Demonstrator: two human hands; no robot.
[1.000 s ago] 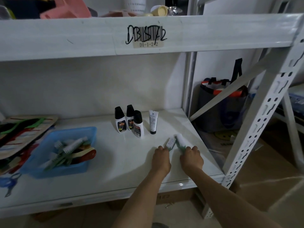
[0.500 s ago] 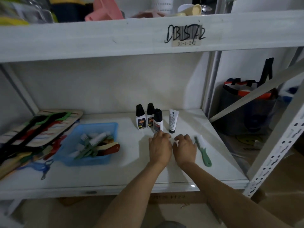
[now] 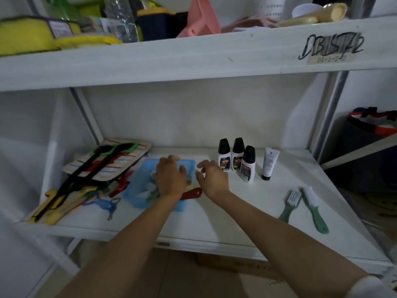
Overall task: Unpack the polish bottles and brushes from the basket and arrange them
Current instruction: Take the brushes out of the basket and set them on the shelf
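A blue plastic basket (image 3: 137, 190) sits on the white shelf (image 3: 214, 222) and holds several brushes, mostly hidden under my left hand (image 3: 169, 177), which reaches into it palm down. A red brush handle (image 3: 192, 193) sticks out over the basket's right rim. My right hand (image 3: 212, 177) hovers just right of the basket, fingers loosely spread, holding nothing. Three white polish bottles with black caps (image 3: 236, 160) stand together, with a white tube (image 3: 269, 163) beside them. Two green-handled brushes (image 3: 300, 207) lie side by side at the right.
Striped mats with black, green and red utensils (image 3: 103, 164) are piled at the shelf's left, with a blue peeler (image 3: 107, 204) in front. The upper shelf beam (image 3: 193, 59) overhangs. A diagonal brace and a dark bag (image 3: 369, 134) stand to the right.
Both hands left the two green brushes lying at the right and moved left; my left hand is now in the basket. The view swung left.
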